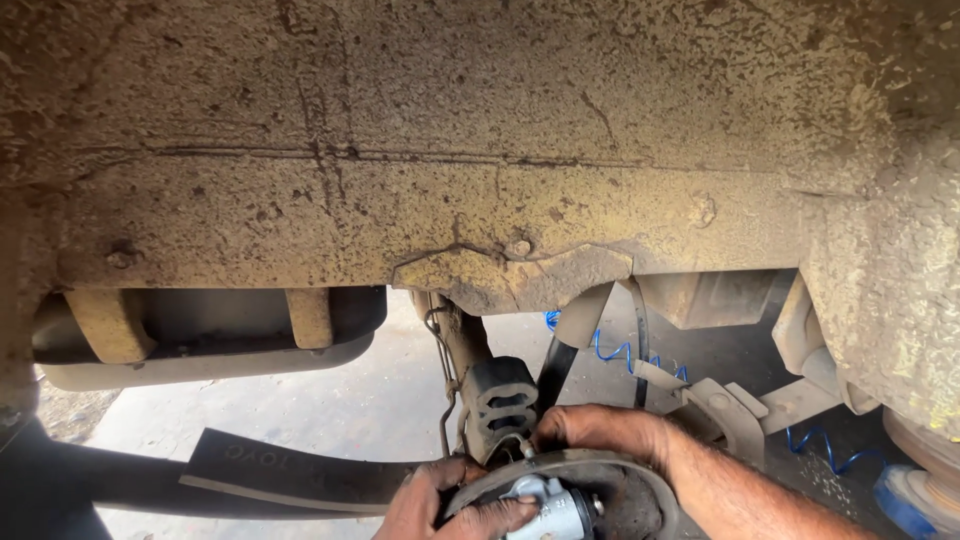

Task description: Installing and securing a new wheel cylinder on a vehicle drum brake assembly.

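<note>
I look up at the mud-caked underside of a vehicle (pixel 450 150). At the bottom centre my left hand (pixel 450 505) grips the edge of a round, dirty brake backing plate (pixel 600 470) and touches a silver wheel cylinder (pixel 555 508) mounted on it. My right hand (pixel 600 428) reaches in from the right, fingers curled over the plate's top rim beside a black rubber hanger block (pixel 500 400). Both hands are greasy. What the right fingertips pinch is hidden.
A dark tank or silencer (pixel 210 335) with two straps hangs at the left. A black beam (pixel 280 470) runs along the lower left. A coiled blue hose (pixel 610 350) lies on the concrete floor behind. A rusty hub (pixel 925 455) sits at the right edge.
</note>
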